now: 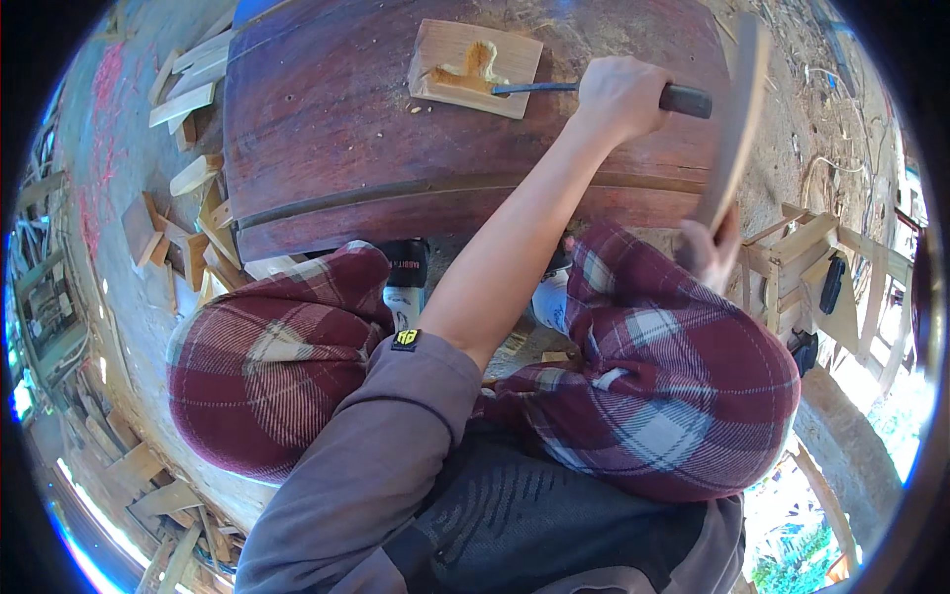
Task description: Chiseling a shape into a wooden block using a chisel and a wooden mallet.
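Note:
A pale wooden block point(440, 45) with a carved recess lies on the reddish-brown wooden work surface point(327, 109). My left hand point(623, 94) is closed around a chisel point(685, 100) with a dark handle. The chisel's thin blade runs leftward, its tip at the lower right edge of the recess. On the right, above my knee, my right hand point(708, 247) grips the lower end of a long flat wooden stick point(742, 119). The stick stands roughly upright in the picture, just right of the chisel's handle end. Motion blurs that hand and the stick slightly.
Wood offcuts point(198, 84) lie piled on the ground to the left. A groove point(336, 203) crosses the work surface near its front edge. At the right stands a wooden frame point(807, 243) with a dark object on it. My knees in plaid cloth point(673, 396) flank the arm.

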Demonstrator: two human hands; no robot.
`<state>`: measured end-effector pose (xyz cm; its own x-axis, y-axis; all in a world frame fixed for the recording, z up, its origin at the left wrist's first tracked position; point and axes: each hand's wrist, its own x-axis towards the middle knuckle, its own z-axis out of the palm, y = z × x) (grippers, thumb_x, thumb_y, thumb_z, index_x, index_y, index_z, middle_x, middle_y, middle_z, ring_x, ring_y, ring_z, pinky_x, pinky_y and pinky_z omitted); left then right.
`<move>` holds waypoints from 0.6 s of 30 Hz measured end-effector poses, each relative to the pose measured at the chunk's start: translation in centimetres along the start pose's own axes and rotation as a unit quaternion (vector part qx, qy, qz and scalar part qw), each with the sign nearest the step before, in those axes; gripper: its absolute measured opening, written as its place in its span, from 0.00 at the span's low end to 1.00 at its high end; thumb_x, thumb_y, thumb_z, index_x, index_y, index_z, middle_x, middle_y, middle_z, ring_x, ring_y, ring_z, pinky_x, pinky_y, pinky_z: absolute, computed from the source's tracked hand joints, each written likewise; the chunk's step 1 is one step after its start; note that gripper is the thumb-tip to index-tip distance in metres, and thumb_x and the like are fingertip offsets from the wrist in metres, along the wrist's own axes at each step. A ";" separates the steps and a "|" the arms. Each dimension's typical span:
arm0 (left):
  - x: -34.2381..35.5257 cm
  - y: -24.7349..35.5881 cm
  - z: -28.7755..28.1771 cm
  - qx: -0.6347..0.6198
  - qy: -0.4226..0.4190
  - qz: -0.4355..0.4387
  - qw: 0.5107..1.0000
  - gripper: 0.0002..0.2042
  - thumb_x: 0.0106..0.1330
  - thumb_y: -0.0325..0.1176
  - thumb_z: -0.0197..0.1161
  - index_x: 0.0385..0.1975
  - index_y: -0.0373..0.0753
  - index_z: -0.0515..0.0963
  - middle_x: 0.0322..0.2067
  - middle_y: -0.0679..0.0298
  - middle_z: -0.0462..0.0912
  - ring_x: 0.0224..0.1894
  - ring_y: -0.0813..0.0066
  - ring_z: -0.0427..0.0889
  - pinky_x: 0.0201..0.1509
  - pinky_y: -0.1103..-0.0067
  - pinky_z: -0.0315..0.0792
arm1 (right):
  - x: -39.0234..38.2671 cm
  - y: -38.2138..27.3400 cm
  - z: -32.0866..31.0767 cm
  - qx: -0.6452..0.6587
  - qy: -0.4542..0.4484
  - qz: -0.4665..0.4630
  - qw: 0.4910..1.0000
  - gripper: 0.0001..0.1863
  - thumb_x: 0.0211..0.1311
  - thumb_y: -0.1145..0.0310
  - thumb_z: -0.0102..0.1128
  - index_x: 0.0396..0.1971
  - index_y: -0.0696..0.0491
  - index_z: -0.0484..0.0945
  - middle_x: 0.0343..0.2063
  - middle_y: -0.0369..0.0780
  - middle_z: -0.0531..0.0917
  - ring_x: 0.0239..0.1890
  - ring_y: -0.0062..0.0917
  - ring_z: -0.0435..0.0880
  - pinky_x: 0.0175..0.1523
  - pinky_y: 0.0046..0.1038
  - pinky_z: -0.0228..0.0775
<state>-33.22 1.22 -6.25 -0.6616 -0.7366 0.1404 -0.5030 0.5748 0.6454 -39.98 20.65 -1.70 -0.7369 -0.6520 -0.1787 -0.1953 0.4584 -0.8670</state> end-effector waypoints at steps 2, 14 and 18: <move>0.0 0.0 -0.4 -0.011 0.023 0.001 1.000 0.11 0.50 0.41 0.63 0.34 0.51 0.83 0.28 0.60 0.84 0.35 0.59 0.83 0.41 0.65 0.75 | 1.3 -1.0 -2.2 0.113 0.047 -0.005 0.992 0.27 0.44 0.72 0.57 0.50 0.60 0.70 0.23 0.35 0.73 0.18 0.18 0.69 0.23 0.18 0.61; -0.9 -0.6 0.1 0.027 -0.047 0.012 0.998 0.11 0.51 0.40 0.63 0.34 0.50 0.83 0.27 0.62 0.84 0.35 0.60 0.83 0.41 0.67 0.75 | 2.3 0.3 -5.1 0.118 0.002 0.027 0.993 0.44 0.41 0.68 0.59 0.63 0.63 0.57 0.46 0.49 0.70 0.41 0.29 0.73 0.40 0.31 0.70; -0.3 -0.5 -0.6 0.003 -0.002 0.009 1.000 0.11 0.51 0.40 0.63 0.34 0.50 0.83 0.27 0.62 0.84 0.35 0.60 0.83 0.40 0.67 0.75 | 2.1 1.3 -4.7 0.156 0.030 -0.022 0.987 0.42 0.42 0.69 0.58 0.63 0.63 0.58 0.44 0.48 0.71 0.41 0.29 0.74 0.40 0.31 0.71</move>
<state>-32.46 0.99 -6.17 -0.6725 -0.7250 0.1488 -0.4943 0.5896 0.6388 -44.80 22.67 -1.01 -0.7711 -0.6257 -0.1176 -0.0268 0.2165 -0.9759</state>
